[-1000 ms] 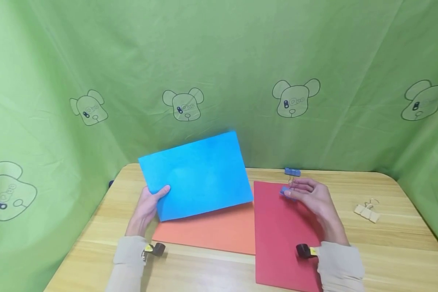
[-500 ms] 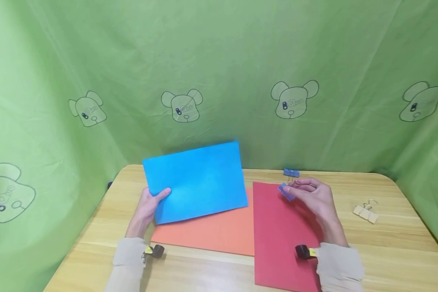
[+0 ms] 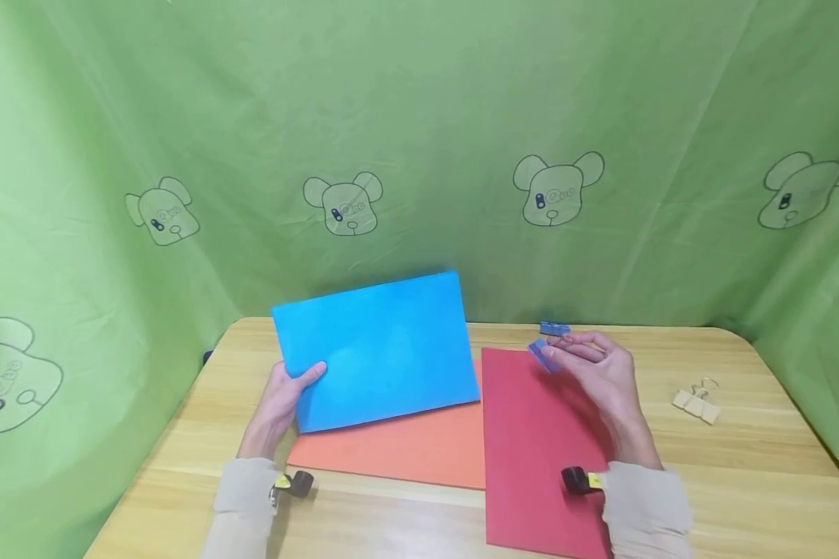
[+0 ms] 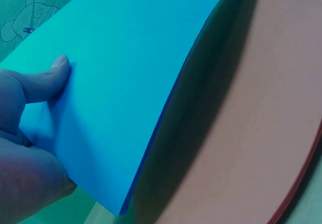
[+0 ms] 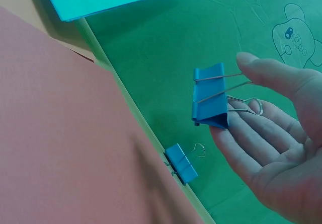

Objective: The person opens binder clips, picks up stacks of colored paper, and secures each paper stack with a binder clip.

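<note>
My left hand (image 3: 280, 396) grips the left edge of a blue paper stack (image 3: 377, 353), its thumb flat on the front face. The blue stack is tilted up above an orange stack (image 3: 405, 450) lying on the table. My right hand (image 3: 604, 380) holds a blue binder clip (image 3: 544, 355) by its wire handles, over the far end of a red stack (image 3: 538, 458). In the right wrist view, the thumb is on one handle of this binder clip (image 5: 210, 93), with the fingers behind it. The clip and the blue stack are apart.
A second blue binder clip (image 3: 554, 328) lies at the table's far edge, behind the right hand. On the right of the wooden table (image 3: 762, 466) is a cream binder clip (image 3: 696, 405) with its handles up. A green curtain (image 3: 419, 101) hangs behind the table.
The blue stack has come down somewhat, mostly in the first half second. In my right hand, the binder clip has turned and shifted slightly. My left hand keeps its grip.
</note>
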A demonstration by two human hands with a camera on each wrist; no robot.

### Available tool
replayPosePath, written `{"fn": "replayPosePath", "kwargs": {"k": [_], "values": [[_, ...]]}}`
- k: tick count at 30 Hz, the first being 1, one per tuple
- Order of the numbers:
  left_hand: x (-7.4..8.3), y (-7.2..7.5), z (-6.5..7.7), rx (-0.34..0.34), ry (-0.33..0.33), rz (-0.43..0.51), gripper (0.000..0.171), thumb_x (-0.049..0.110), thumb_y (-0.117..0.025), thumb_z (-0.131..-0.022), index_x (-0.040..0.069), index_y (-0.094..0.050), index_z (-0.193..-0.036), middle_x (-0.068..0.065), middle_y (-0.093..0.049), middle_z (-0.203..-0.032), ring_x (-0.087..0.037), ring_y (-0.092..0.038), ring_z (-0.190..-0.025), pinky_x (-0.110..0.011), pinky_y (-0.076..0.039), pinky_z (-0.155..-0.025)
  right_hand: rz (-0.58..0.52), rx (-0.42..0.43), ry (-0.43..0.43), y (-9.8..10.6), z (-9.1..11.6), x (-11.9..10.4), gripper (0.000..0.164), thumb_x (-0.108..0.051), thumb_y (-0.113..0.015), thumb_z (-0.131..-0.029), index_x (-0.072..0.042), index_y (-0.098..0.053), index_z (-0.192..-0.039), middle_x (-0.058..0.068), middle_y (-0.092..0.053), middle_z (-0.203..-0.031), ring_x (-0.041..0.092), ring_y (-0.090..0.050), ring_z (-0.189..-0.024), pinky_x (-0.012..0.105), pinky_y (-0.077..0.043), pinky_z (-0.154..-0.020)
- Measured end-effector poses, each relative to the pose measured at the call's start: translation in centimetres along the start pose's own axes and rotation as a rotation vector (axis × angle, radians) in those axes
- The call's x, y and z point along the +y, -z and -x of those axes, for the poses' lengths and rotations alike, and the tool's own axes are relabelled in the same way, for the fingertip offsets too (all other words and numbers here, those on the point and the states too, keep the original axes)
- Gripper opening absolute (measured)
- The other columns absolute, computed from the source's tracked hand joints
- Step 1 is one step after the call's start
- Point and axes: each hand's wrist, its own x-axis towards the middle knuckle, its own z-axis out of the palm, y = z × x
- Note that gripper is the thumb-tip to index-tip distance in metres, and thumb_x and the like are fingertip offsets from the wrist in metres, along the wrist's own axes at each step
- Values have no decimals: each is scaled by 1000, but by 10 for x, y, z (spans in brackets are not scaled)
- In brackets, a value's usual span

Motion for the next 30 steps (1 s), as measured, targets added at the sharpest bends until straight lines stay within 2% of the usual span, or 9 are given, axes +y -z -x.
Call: {"fn": "replayPosePath", "kwargs": {"k": [5,7,13,17,20,24,27,30], "values": [[-1,-3,0,-29,8,4,58,15,-70,-98,-3,-41,-146,-23,-54,-143,-36,-54,-132,-49,-42,-112,-28,59,14,-1,-1,-3,45,-14,-92,-78,1,-68,-113,-6,-79,-92,5,-73,-91,15,-55,-78],[-2,-4,1,-42,13,7,59,15,-70,-98,-3,-41,-146,-22,-54,-143,-35,-55,-131,-49,-42,-111,-52,56,13,-1,0,-3,43,-14,-91,-79,0,-68,-113,-7,-79,-92,5,-73,-92,15,-55,-78],[-3,-7,1,-70,13,13,57,14,-70,-98,-1,-42,-146,-22,-54,-143,-37,-53,-133,-50,-42,-112,-161,-30,7,1,-1,-5,44,-13,-86,-85,2,-63,-120,-3,-79,-97,8,-74,-92,21,-57,-81],[-4,-9,0,-87,3,16,58,15,-68,-99,-1,-40,-147,-22,-52,-146,-38,-51,-136,-50,-40,-113,-330,-91,2,4,0,-7,36,-3,-79,-90,1,-63,-122,3,-78,-100,12,-75,-93,28,-58,-85],[-4,-9,0,-91,-4,25,58,14,-68,-99,-1,-39,-148,-22,-52,-146,-38,-50,-136,-50,-40,-113,-397,-112,-9,7,1,-9,36,1,-75,-92,0,-64,-125,4,-78,-104,13,-75,-96,28,-57,-88],[-4,-10,0,-95,-5,41,58,13,-68,-99,-1,-40,-147,-22,-52,-145,-37,-51,-136,-49,-40,-114,-397,-106,-34,9,2,-11,36,0,-76,-91,1,-63,-125,5,-78,-103,14,-75,-96,29,-57,-88],[-3,-11,0,-98,5,52,58,14,-69,-98,-1,-41,-146,-21,-54,-144,-36,-52,-135,-49,-41,-113,-400,-84,-45,9,2,-12,31,1,-78,-89,0,-64,-117,6,-78,-100,14,-75,-92,30,-57,-87],[-3,-13,1,-103,16,65,57,14,-70,-98,0,-42,-146,-20,-55,-143,-35,-53,-133,-48,-42,-112,-391,-28,-22,7,1,-13,24,1,-80,-87,-2,-66,-106,5,-78,-95,13,-75,-89,29,-59,-84]]}}
